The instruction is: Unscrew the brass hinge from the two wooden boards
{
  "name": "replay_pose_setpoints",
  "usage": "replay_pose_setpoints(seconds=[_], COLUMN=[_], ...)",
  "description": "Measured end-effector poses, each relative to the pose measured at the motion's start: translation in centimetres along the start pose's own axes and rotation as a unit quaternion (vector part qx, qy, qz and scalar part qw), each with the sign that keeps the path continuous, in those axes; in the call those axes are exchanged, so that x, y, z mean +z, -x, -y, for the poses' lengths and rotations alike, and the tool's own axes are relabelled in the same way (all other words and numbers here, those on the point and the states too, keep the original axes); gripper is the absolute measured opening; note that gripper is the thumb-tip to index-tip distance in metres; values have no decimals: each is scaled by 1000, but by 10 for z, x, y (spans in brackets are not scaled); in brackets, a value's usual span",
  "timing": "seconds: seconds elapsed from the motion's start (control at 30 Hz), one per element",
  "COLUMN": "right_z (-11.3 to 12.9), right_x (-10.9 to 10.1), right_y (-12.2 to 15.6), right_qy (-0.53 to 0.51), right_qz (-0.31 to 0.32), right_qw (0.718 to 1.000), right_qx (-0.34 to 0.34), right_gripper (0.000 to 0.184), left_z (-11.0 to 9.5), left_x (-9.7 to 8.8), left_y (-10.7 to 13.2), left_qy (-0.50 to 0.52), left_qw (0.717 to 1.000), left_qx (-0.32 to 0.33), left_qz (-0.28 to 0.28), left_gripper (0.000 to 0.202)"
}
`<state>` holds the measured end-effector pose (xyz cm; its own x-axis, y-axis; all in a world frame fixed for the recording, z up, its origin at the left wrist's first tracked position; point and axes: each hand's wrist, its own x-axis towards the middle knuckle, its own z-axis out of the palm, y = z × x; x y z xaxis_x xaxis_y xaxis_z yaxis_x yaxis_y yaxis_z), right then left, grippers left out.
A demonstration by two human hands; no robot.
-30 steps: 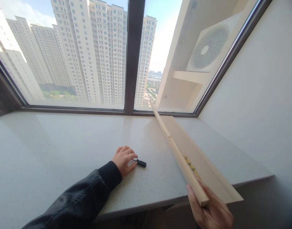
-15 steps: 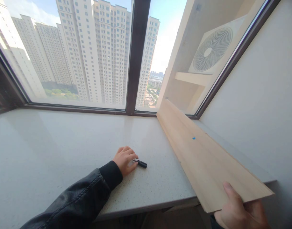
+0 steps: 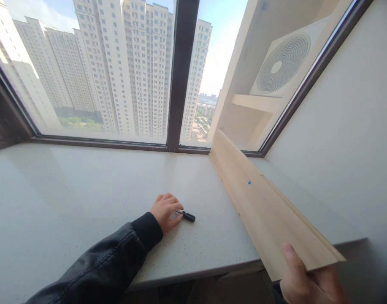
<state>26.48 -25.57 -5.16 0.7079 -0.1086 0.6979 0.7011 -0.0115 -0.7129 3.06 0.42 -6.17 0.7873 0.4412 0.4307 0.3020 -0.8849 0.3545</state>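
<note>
A small screwdriver [image 3: 188, 216] with a black handle lies on the pale speckled windowsill [image 3: 117, 185]. Over its thin shaft rests my left hand [image 3: 166, 211], fingers curled and thumb close beside the shaft; the tip is hidden beneath them. At the lower right, my right hand [image 3: 302, 280] grips the near end of a long, light wooden board [image 3: 259, 202], thumb on top and fingers underneath. The board is tilted on its long edge, its far end against the window frame. A small blue spot marks its face.
A dark window frame [image 3: 177, 76] borders the sill at the back, with tall buildings outside. Behind the right pane is an air-conditioner unit [image 3: 283, 63]. A white wall [image 3: 345, 126] stands on the right. The sill's front edge [image 3: 196, 274] runs beneath the board's near end.
My right hand has shifted left and turned the board steeper, so its right edge has swung left. My left hand and the screwdriver stay in place.
</note>
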Motion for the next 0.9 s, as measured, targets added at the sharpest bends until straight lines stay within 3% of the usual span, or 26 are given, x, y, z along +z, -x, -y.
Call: replay_pose_setpoints(seconds=[0.1, 0.2, 0.5, 0.57, 0.67, 0.8, 0.9], right_z=[2, 5, 15, 14, 11, 7, 3], right_x=[-1, -3, -3, -3, -2, -4, -5], right_y=[4, 5, 0, 1, 3, 8, 11], right_qy=[43, 45, -44, -54, -53, -40, -21], right_qz=[19, 116, 326, 336, 327, 299, 237], right_qw=[994, 975, 867, 860, 875, 913, 952], right_qx=[-102, -182, -374, -380, -354, -276, -193], right_gripper=[21, 21, 65, 68, 63, 37, 28], left_z=[0, 0, 1, 2, 2, 2, 1], left_x=[0, -1, 0, 0, 0, -1, -1], left_y=[0, 0, 0, 0, 0, 0, 0], left_qy=[-3, -1, 1, 0, -1, -2, -4], left_qw=[1000, 1000, 1000, 1000, 1000, 1000, 1000], left_qx=[1, 1, 6, 7, 7, 7, 7], left_qz=[-2, -3, -4, -5, 0, 7, 6], left_gripper=[17, 17, 17, 17, 17, 17, 17])
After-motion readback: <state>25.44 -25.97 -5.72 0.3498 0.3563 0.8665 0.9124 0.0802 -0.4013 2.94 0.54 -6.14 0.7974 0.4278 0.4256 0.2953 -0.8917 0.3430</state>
